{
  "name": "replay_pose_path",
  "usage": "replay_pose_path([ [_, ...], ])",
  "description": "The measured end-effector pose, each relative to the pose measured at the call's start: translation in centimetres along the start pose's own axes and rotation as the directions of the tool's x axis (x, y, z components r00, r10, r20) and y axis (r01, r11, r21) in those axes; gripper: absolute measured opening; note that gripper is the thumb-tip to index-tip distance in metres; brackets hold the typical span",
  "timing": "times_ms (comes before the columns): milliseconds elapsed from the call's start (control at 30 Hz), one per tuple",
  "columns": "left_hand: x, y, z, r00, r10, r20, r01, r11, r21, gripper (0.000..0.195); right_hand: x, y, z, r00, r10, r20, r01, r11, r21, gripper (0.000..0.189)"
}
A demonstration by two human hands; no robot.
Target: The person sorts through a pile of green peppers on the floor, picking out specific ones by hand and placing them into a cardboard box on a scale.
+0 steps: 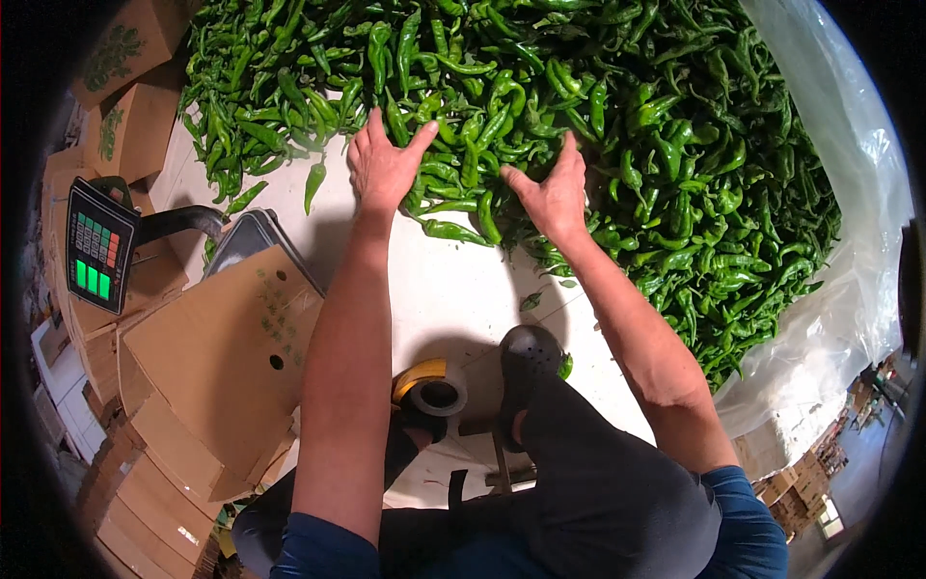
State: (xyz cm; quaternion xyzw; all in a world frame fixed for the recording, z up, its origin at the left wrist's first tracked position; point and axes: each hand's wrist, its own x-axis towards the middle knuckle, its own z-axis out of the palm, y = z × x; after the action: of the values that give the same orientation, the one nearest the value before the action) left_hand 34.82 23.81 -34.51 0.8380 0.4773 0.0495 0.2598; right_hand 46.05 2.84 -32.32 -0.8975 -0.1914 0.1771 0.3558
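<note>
A large heap of green chili peppers (687, 152) spreads over the pale tiled floor (441, 289). My left hand (383, 163) is at the heap's near edge, thumb spread from the fingers, some fingertips hidden by peppers. To its right, my right hand (553, 188) reaches into the pile with thumb and fingers apart. Between both hands lies a loose bunch of peppers (463, 166), and neither hand is closed around any. A single pepper (315, 187) rests on the floor just left of my left hand.
A digital scale display (103, 246) with lit digits stands at left, beside its metal pan (242, 235). A cardboard box (224, 347) leans close by my left forearm. Tape rolls (434, 394) lie near my feet. Clear plastic sheeting (854, 188) borders the heap at right.
</note>
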Motion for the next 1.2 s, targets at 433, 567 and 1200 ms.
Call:
replay_pose_path([
  [433,-1.5,5.2,0.6,0.970,-0.107,0.217,0.107,0.994,0.009,0.105,2.9,0.1,-0.6,0.980,0.105,0.169,-0.072,0.979,-0.191,0.105],
  [567,-3.6,5.8,0.9,0.961,-0.091,0.263,0.124,0.986,-0.114,0.094,3.0,1.3,-1.0,0.951,0.014,0.309,-0.030,0.998,0.047,0.105],
  [1200,-7.4,4.5,0.6,0.813,0.101,0.574,0.485,0.429,-0.762,0.076,1.0,1.2,-1.7,0.874,0.129,0.469,-0.309,0.891,0.331,0.109],
])
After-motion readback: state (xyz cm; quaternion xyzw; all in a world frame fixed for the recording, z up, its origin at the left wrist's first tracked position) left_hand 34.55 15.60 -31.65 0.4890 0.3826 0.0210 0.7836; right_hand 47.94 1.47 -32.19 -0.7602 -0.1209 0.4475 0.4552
